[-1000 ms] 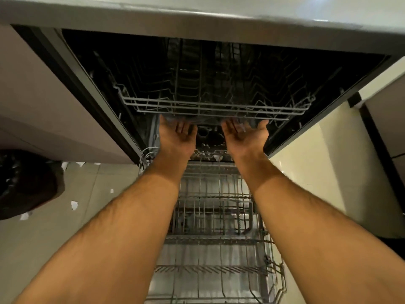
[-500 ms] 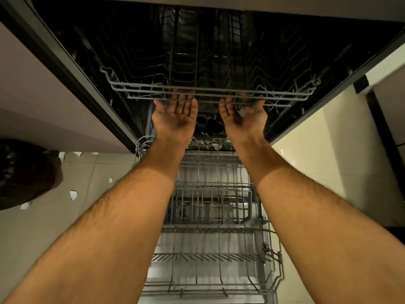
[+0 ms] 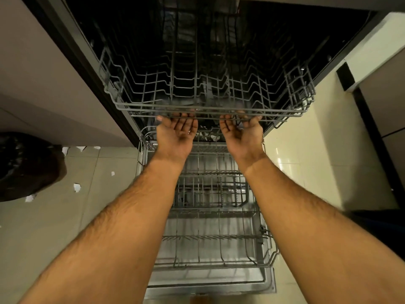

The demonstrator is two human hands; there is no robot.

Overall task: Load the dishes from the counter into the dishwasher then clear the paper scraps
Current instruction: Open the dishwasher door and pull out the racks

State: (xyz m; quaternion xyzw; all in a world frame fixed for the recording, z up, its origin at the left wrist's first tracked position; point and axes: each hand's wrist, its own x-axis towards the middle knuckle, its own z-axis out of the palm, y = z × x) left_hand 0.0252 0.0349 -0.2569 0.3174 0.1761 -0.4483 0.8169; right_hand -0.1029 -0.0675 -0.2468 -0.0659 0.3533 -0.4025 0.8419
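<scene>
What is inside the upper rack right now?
The upper rack shows only its own bare wires and tines; no dishes appear in it. Its rear lies in the dark tub and cannot be made out. Both hands hold its front rail from beneath, palms up.

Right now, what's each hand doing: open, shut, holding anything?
Left hand: palm up, fingers curled round the upper rack front rail.
Right hand: palm up, fingers curled round the same rail.

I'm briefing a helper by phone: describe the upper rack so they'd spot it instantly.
Find the open dishwasher under the counter. Two wire racks show; the upper rack sits higher, half inside the dark cavity, gripped from below by both hands, unlike the lower rack pulled out over the door.
</scene>
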